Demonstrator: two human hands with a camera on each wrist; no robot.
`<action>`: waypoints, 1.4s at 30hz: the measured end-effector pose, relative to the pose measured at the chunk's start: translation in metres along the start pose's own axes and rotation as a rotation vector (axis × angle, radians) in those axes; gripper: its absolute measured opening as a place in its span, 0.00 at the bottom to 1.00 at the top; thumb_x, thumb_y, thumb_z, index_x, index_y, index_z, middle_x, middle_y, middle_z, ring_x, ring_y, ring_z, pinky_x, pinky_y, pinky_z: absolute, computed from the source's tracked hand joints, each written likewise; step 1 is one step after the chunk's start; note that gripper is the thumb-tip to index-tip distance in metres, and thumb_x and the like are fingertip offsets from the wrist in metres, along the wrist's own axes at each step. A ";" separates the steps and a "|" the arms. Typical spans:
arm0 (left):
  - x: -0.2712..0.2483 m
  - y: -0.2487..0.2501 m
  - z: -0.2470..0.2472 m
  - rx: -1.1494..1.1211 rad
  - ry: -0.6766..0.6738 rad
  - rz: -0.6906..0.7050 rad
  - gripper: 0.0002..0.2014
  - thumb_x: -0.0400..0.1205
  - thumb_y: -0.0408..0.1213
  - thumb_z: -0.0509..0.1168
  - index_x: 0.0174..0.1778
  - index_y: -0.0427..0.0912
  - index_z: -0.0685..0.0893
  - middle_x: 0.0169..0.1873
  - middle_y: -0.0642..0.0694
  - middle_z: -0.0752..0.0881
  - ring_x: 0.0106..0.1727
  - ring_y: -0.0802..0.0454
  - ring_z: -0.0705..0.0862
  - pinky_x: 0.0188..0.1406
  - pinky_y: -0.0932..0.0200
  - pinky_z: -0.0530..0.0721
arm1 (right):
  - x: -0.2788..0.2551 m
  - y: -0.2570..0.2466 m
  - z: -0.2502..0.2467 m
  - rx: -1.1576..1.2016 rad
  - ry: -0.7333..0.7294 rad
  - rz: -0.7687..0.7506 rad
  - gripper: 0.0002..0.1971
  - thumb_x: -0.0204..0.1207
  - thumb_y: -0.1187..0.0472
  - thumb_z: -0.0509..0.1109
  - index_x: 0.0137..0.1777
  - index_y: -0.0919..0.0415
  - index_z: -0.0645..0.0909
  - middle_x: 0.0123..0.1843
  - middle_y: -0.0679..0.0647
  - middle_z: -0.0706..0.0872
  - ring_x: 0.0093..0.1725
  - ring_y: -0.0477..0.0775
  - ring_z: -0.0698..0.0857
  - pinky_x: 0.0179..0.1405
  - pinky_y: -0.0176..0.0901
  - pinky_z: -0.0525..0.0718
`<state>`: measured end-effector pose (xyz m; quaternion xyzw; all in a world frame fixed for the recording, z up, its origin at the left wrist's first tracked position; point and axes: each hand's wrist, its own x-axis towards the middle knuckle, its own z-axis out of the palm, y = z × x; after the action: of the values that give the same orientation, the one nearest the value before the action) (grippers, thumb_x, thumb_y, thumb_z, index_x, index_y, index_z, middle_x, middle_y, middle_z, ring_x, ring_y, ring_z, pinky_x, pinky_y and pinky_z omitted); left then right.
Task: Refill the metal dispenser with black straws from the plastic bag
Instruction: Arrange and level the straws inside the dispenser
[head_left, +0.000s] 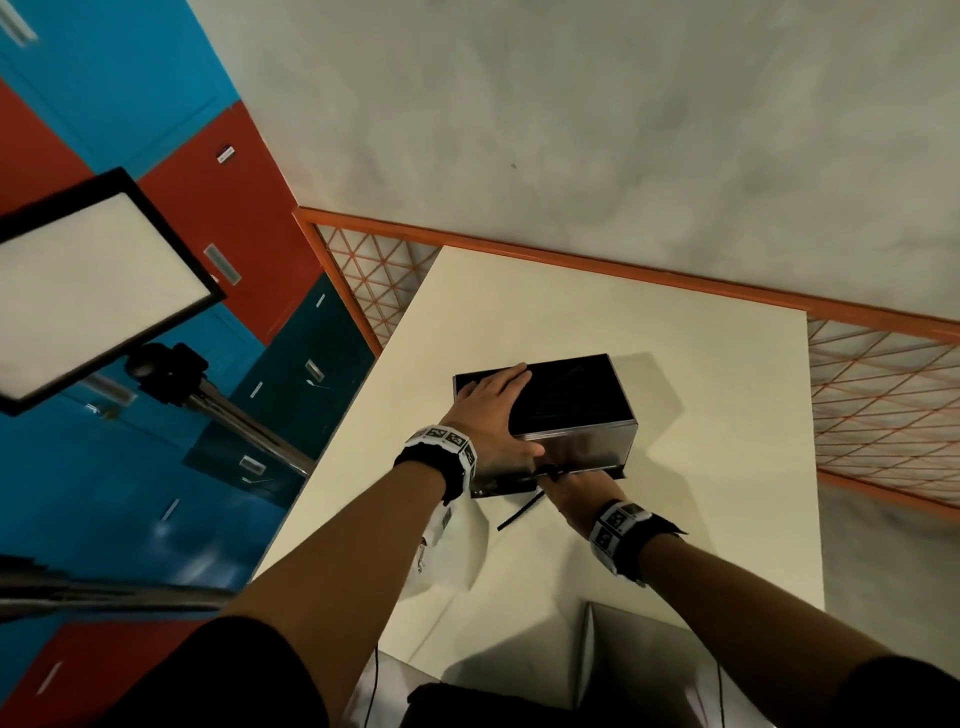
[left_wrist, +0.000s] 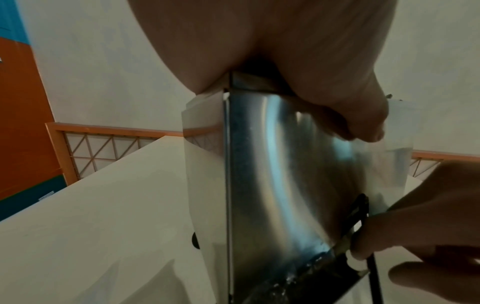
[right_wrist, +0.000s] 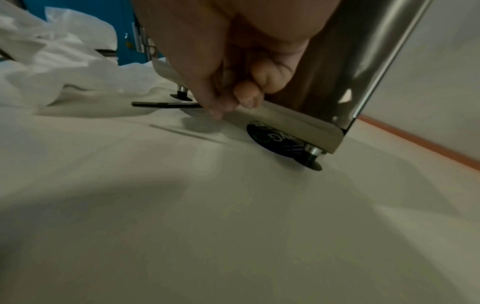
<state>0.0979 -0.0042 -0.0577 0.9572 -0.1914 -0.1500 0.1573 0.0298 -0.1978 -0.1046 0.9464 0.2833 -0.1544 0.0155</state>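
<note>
Bag (head_left: 447, 556) lies crumpled on table (head_left: 727, 415), left of the arms. Left hand (head_left: 488, 415) flat on dispenser (head_left: 576, 441) top, fingers straight, thumb down the front. Right hand (head_left: 571, 488) at the dispenser's bottom front edge, pinching one straw (head_left: 519, 512), probably thumb and forefinger; view blurry.

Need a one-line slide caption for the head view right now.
Left hand rests on the metal dispenser while right hand pinches a black straw at its base.
</note>
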 end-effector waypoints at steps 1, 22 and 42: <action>0.001 -0.002 -0.001 -0.004 -0.003 -0.004 0.58 0.69 0.72 0.68 0.90 0.53 0.48 0.88 0.62 0.47 0.88 0.56 0.50 0.87 0.39 0.53 | 0.005 0.000 -0.001 -0.011 -0.043 -0.012 0.16 0.77 0.61 0.70 0.64 0.63 0.83 0.37 0.59 0.89 0.33 0.64 0.89 0.29 0.47 0.84; -0.024 0.010 0.015 -0.076 0.059 0.024 0.55 0.72 0.70 0.68 0.90 0.55 0.47 0.88 0.59 0.48 0.88 0.53 0.52 0.87 0.44 0.51 | -0.034 -0.062 -0.061 -0.105 0.007 -0.298 0.06 0.71 0.68 0.72 0.45 0.63 0.89 0.49 0.63 0.89 0.56 0.70 0.85 0.54 0.57 0.83; -0.030 0.022 0.013 -0.306 0.218 -0.063 0.23 0.90 0.39 0.60 0.82 0.43 0.71 0.76 0.45 0.74 0.77 0.46 0.72 0.78 0.52 0.71 | 0.020 0.044 -0.097 0.367 0.397 -0.021 0.14 0.80 0.61 0.66 0.64 0.58 0.84 0.59 0.55 0.83 0.57 0.59 0.80 0.60 0.54 0.79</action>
<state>0.0599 -0.0148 -0.0550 0.9381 -0.1179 -0.0776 0.3162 0.0968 -0.2124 -0.0212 0.9420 0.2580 -0.0150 -0.2140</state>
